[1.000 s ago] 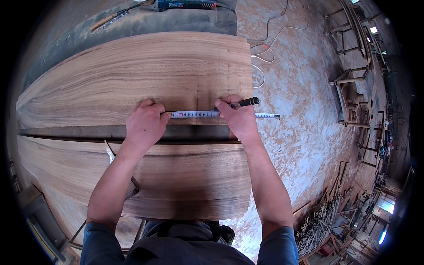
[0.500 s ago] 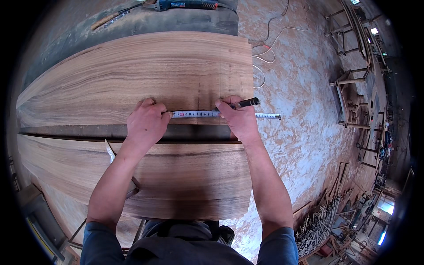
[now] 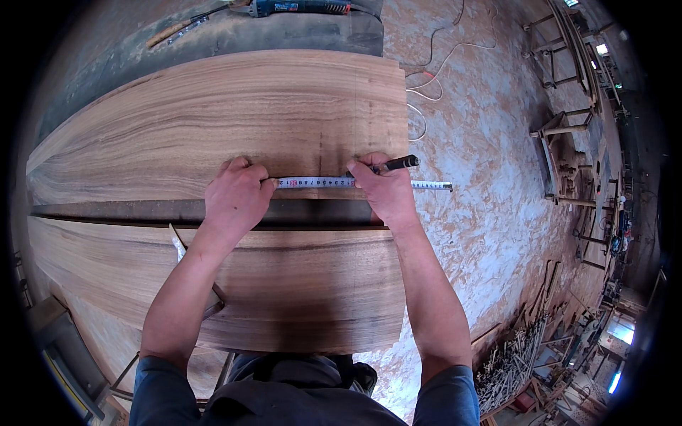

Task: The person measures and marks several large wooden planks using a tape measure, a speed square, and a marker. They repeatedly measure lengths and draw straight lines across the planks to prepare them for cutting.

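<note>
A white tape measure (image 3: 316, 182) is stretched along the near edge of the far wooden board (image 3: 234, 113), and its end sticks out past the board's right edge. My left hand (image 3: 236, 193) is closed, pinching the blade between thumb and fingers. Over the tape's right part, my right hand (image 3: 383, 192) is closed on a black marker pen (image 3: 401, 164) and also presses the tape. The pen lies sideways, one end pointing right; its other end is mostly hidden by my fingers. A thin line crosses the board near its right end.
A second wooden board (image 3: 312, 284) lies nearer me across a narrow gap. On it, partly behind my left forearm, rests a metal-edged tool (image 3: 177, 243). A blue power tool (image 3: 298, 7) and a wooden-handled tool (image 3: 170, 32) are at the back. Cables (image 3: 433, 89) trail over the floor; wood scraps (image 3: 508, 369) are piled lower right.
</note>
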Action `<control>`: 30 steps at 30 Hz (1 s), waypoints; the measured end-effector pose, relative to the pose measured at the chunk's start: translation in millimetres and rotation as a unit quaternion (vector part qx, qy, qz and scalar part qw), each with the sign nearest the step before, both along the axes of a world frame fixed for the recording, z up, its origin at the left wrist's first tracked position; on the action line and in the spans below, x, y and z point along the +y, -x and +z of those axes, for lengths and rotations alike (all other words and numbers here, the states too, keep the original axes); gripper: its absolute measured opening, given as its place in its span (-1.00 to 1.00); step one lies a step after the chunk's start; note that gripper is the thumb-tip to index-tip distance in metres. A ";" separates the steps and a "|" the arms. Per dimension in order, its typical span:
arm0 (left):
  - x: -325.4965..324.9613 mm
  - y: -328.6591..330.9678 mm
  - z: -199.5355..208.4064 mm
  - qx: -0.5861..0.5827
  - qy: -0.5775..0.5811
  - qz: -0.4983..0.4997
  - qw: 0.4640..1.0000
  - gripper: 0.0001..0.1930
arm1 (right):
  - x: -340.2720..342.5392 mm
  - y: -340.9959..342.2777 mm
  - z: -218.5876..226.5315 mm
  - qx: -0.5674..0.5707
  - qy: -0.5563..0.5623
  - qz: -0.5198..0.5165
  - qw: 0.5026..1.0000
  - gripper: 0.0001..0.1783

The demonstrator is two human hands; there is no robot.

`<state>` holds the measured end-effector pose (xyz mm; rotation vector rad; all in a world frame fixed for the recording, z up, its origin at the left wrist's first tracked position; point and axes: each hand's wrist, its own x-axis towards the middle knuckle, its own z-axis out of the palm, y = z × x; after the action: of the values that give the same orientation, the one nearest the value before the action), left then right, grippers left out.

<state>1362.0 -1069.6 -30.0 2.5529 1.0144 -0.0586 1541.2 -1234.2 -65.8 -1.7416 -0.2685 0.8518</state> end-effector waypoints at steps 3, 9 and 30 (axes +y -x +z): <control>0.6 0.6 0.2 -0.003 -0.001 -0.001 1.000 -0.78 | -0.1 0.0 -5.2 -0.018 -0.002 0.000 1.000 -0.78; 1.5 1.6 0.0 0.008 0.000 0.002 1.000 -0.78 | 0.8 0.5 -0.5 -0.005 0.012 0.007 1.000 -0.81; 4.7 139.1 32.3 -0.120 0.447 0.167 0.871 -0.79 | -134.0 54.0 115.5 -0.142 -0.332 -0.081 0.929 -0.72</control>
<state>1223.0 -1064.9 2.2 1.4867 0.9960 -0.0872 1487.2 -1368.2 49.7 -1.2132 -0.5316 0.3189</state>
